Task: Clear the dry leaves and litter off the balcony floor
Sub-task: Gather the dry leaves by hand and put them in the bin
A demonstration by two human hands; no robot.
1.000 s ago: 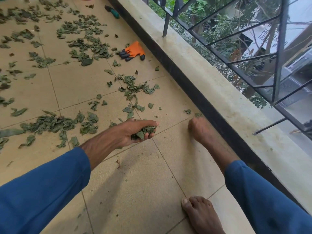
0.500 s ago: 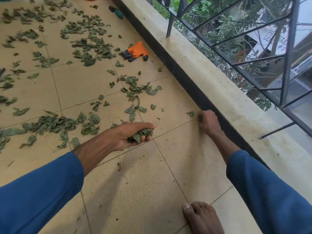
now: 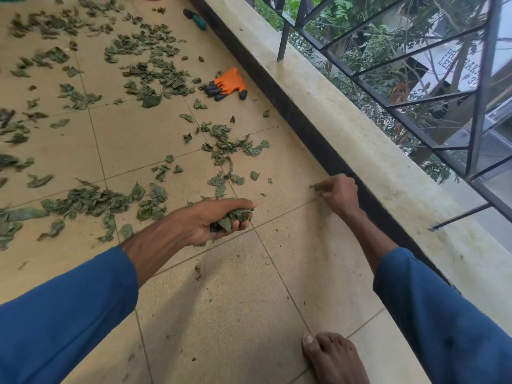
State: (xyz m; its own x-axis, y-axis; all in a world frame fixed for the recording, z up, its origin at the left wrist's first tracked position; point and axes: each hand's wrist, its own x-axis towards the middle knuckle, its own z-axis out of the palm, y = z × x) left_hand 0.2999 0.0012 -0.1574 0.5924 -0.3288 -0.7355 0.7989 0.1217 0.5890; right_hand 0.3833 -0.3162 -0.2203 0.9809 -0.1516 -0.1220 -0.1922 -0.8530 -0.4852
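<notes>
Far left: most of the dry leaves point(image 3: 83, 200) lie loose on the balcony floor point(image 3: 221, 300), in drifts & singles over the tan tiles, thickest toward the top and left edge. Job is prob. at an early stage; only the strip nearest the person looks picked over.

Centre: the left hand point(image 3: 219, 217), blue sleeve point(image 3: 69, 314) behind it, hovers low over the tiles w/ fingers curled round a wad of leaves point(image 3: 231, 217). It seems to act as the store, kept low & close so each new pick has a short trip. Above it an orange glove point(image 3: 227, 84) lies flat on the floor, unworn, w/ a green-handled tool point(image 3: 195, 19) further up by the wall. Neither is in use; bare hands do the work.

Right of centre: the right hand point(image 3: 339, 194) is down at the foot of the ledge point(image 3: 360, 151), fingertips pinching one small leaf point(image 3: 315, 186) at or just above the tiles, can't tell which. A pinch, not a scoop – strays by the wall come one at a time. Likely next: pass it to the wad. A bare foot point(image 3: 332, 358) stands below on near-bare tile.

Far right: the ledge carries a dark metal railing point(image 3: 415, 87), trees beyond. Open gaps – wind could scatter light leaves.
</notes>
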